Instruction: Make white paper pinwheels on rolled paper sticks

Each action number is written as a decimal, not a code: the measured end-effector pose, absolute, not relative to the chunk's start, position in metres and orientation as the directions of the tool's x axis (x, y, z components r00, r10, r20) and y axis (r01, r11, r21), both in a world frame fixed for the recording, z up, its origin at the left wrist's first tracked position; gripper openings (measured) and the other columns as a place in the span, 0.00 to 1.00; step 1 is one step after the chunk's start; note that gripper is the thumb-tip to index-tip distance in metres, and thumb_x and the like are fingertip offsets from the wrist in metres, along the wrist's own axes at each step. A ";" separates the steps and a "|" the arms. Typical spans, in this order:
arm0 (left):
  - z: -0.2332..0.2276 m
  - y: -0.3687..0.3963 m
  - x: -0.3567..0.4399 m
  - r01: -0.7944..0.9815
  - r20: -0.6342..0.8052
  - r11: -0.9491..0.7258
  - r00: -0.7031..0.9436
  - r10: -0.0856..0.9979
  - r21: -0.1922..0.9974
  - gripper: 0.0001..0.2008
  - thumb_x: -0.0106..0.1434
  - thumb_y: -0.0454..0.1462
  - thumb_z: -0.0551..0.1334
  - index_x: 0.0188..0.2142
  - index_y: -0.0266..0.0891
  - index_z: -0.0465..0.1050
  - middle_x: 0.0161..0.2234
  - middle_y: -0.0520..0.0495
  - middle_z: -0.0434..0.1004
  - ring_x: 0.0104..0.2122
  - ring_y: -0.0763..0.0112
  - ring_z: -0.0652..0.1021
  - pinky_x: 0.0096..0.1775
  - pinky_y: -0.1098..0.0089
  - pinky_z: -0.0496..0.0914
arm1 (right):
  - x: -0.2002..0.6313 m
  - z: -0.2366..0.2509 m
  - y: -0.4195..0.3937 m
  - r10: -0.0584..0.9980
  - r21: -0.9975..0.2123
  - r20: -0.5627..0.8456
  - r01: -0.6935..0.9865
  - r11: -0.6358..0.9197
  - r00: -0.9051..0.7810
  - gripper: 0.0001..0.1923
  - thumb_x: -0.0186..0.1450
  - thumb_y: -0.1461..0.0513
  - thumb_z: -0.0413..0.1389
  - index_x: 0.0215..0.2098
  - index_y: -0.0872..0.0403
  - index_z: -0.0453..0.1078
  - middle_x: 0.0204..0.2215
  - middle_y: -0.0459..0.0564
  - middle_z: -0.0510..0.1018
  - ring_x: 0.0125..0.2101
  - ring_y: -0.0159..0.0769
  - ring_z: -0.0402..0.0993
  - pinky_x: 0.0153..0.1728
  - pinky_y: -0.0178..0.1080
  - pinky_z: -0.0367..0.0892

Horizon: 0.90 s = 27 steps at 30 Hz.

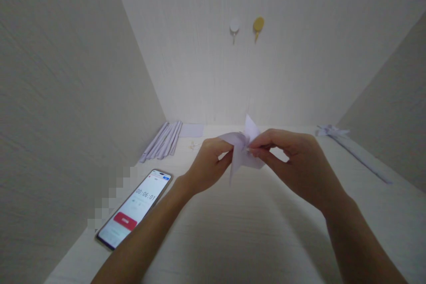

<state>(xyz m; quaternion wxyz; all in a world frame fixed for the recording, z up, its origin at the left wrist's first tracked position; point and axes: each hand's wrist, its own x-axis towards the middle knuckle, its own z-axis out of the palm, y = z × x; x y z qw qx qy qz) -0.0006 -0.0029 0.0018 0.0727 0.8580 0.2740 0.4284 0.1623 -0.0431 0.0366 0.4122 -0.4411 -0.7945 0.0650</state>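
White tabletop (233, 230) below, both hands' grips pinch folded paper (242, 151) between them.

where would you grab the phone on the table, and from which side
Probably by its long edges near the middle, coming from above. The phone lies flat, screen up, on the table left of the left hand, and both edges are clear for the fingers.

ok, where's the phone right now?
In the head view the phone lies flat on the table at lower left, close to the left wall, just outside the left forearm, nearer the camera than the bundle of paper strips.
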 end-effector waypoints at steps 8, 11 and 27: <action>0.003 -0.003 0.002 0.375 0.654 -0.838 0.526 0.544 0.396 0.09 0.55 0.28 0.53 0.27 0.36 0.70 0.27 0.51 0.74 0.27 0.76 0.71 0.31 0.76 0.63 | 0.162 0.033 -0.041 0.756 -0.445 0.586 0.663 0.602 -0.293 0.07 0.53 0.71 0.52 0.24 0.54 0.68 0.23 0.43 0.73 0.24 0.28 0.67 0.26 0.31 0.59; 0.001 -0.001 0.002 0.359 0.645 -0.831 0.524 0.556 0.424 0.10 0.55 0.27 0.52 0.29 0.37 0.71 0.29 0.50 0.74 0.30 0.75 0.72 0.32 0.76 0.64 | 0.161 0.031 -0.038 0.752 -0.434 0.586 0.667 0.606 -0.302 0.08 0.53 0.71 0.51 0.24 0.54 0.68 0.23 0.43 0.73 0.25 0.29 0.67 0.27 0.32 0.59; -0.003 0.003 0.003 0.397 0.679 -0.829 0.483 0.553 0.393 0.13 0.53 0.28 0.53 0.14 0.34 0.64 0.15 0.52 0.66 0.19 0.77 0.68 0.24 0.76 0.60 | 0.162 0.028 -0.034 0.741 -0.502 0.607 0.585 0.637 -0.287 0.06 0.54 0.70 0.52 0.25 0.55 0.68 0.24 0.45 0.73 0.25 0.29 0.67 0.27 0.33 0.61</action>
